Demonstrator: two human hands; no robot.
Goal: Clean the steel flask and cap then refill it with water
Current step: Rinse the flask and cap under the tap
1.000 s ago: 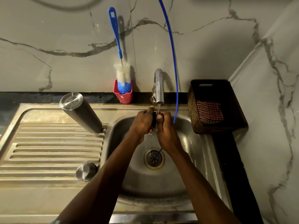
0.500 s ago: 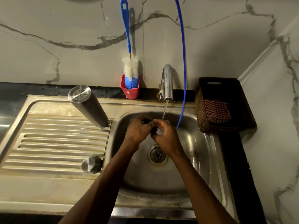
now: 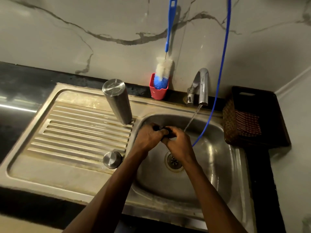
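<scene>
The steel flask (image 3: pixel 117 101) stands upside down on the drainboard (image 3: pixel 75 132), at the sink's left rim. A round steel cap (image 3: pixel 112 159) sits on the drainboard nearer me. Over the sink basin (image 3: pixel 218 165) my left hand (image 3: pixel 149 137) and right hand (image 3: pixel 180 145) meet, and both grip a small dark piece (image 3: pixel 165 132), mostly hidden by the fingers. Water (image 3: pixel 191 120) runs from the steel tap (image 3: pixel 201 86) and falls just right of my right hand.
A blue-handled bottle brush (image 3: pixel 164 69) stands in a red holder (image 3: pixel 158 93) against the marble wall. A blue hose (image 3: pixel 220 81) hangs down into the basin. A dark woven basket (image 3: pixel 252 118) with a red checked cloth sits right of the sink. The drain (image 3: pixel 174 161) lies below my hands.
My hands, still holding the dark piece, have dropped from the spout and shifted left, out from under the stream. The view has moved right and closer.
</scene>
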